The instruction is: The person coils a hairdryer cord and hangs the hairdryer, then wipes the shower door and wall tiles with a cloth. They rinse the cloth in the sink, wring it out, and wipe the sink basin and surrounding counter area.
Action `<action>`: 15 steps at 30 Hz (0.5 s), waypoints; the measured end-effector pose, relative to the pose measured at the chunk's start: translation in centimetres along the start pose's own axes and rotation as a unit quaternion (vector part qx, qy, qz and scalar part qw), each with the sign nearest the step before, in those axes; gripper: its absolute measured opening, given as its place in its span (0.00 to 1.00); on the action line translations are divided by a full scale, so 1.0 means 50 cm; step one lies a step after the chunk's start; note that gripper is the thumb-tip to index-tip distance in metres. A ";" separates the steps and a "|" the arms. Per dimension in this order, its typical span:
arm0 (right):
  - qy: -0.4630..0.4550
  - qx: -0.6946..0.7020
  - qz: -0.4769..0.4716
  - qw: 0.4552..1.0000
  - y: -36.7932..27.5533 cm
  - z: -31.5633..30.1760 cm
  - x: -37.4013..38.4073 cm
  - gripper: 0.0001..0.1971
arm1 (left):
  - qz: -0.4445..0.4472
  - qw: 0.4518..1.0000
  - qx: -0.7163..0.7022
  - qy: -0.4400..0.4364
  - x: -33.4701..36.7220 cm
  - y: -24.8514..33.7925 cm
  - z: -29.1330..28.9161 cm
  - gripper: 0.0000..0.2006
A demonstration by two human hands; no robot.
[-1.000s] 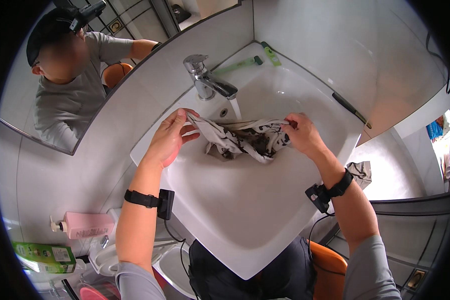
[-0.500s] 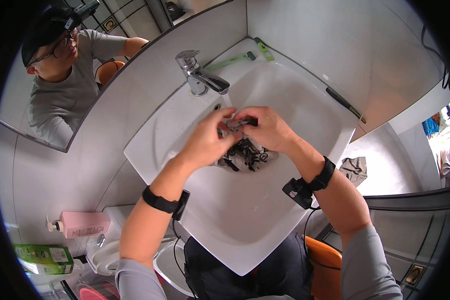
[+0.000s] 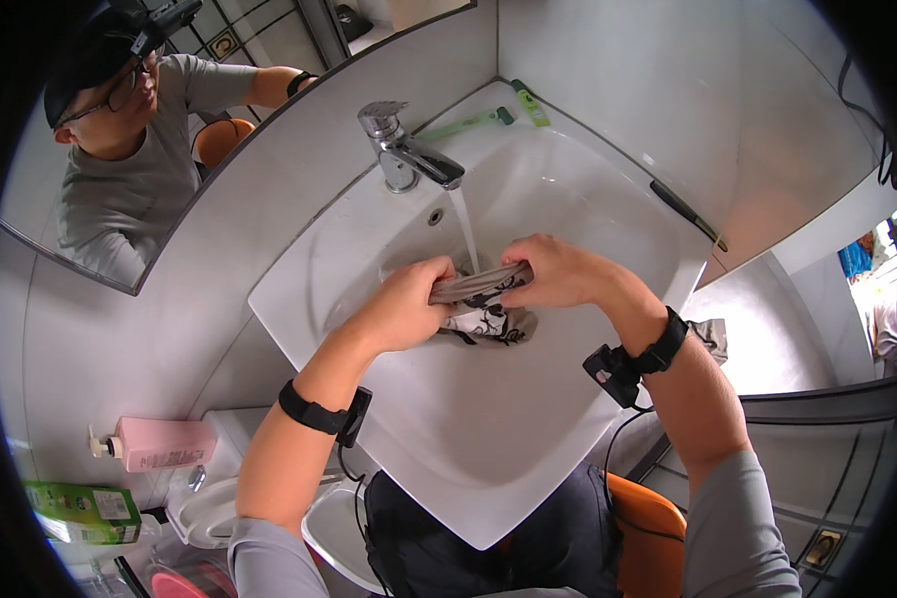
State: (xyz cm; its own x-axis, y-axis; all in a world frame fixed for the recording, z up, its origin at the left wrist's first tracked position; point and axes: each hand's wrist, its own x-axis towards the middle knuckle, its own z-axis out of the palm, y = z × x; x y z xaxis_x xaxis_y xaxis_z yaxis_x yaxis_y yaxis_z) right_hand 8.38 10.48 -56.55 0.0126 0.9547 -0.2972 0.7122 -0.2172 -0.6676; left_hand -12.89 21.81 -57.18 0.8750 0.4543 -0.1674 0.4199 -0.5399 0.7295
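Note:
My left hand and my right hand grip opposite ends of a grey band on a small garment. White cloth with a black pattern hangs below the band, bunched and wet-looking, in the white sink. Between the hands the band is stretched taut. A stream of water falls from the chrome tap to the garment, just behind the band. The fingers of both hands are closed around the cloth. Which kind of garment it is I cannot tell.
Along the sink's back edge lie a green-handled tool and a green tube. A dark, slim-handled tool rests on the right rim. At lower left are a pink pump bottle and a green pack. A mirror hangs upper left.
My hands have moved apart, with the right going rightward and down. The bunched garment is now spread along its grey band. Running water from the tap now shows.

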 end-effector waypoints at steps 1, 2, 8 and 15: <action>0.044 -0.011 -0.020 0.999 0.006 0.003 0.002 0.17 | 0.000 1.000 -0.001 0.000 -0.002 -0.003 0.004 0.13; 0.043 -0.012 -0.019 0.999 0.007 0.006 0.004 0.17 | 0.029 1.000 -0.004 0.009 -0.003 -0.009 0.009 0.13; 0.141 0.022 -0.140 0.980 -0.022 0.057 0.019 0.14 | -0.024 0.956 -0.290 0.035 0.022 0.005 0.023 0.17; 0.237 0.093 -0.061 0.965 0.056 0.034 -0.095 0.16 | -0.104 0.913 0.040 0.391 0.068 -0.096 -0.059 0.13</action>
State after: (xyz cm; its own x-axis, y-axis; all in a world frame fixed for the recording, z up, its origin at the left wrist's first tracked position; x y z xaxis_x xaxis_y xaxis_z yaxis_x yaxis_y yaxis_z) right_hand 9.12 4.99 -58.17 0.2872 0.9518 0.1074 0.5903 -0.0876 -0.8024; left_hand -12.62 28.04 -59.29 0.3471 0.9035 0.2513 0.6009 -0.4200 0.6801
